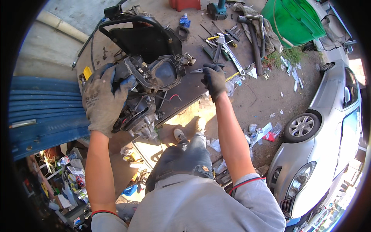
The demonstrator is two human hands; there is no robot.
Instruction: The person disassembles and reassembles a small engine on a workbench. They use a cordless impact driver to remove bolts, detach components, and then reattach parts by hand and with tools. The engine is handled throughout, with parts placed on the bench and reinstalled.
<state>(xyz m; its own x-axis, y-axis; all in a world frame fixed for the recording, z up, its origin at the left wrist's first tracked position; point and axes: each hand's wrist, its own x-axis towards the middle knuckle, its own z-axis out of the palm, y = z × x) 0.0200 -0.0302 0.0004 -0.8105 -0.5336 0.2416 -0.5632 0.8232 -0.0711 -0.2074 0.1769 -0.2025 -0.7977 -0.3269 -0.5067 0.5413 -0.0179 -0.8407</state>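
Observation:
On the metal workbench [181, 104] stands a small engine [147, 112] with a black tubular guard [131, 19] and an open, tray-like black housing [164, 73]. My left hand [102, 96], in a grey-and-dark work glove, is closed over a dark part at the engine's left side; the fingertips are partly hidden among the parts. To the right of the housing, my gloved right hand [214, 80] is closed round a pair of needle-nose pliers [198, 70], whose jaws point left toward the engine. A red wire [175, 96] sticks out below the housing.
An adjustable wrench [219, 48], a hammer [253, 42] and several hand tools lie beyond my right hand. A green bin [295, 23] stands at the far right, and a silver car [317, 147] is parked right. Blue ridged panels [46, 104] are left; litter dots the ground.

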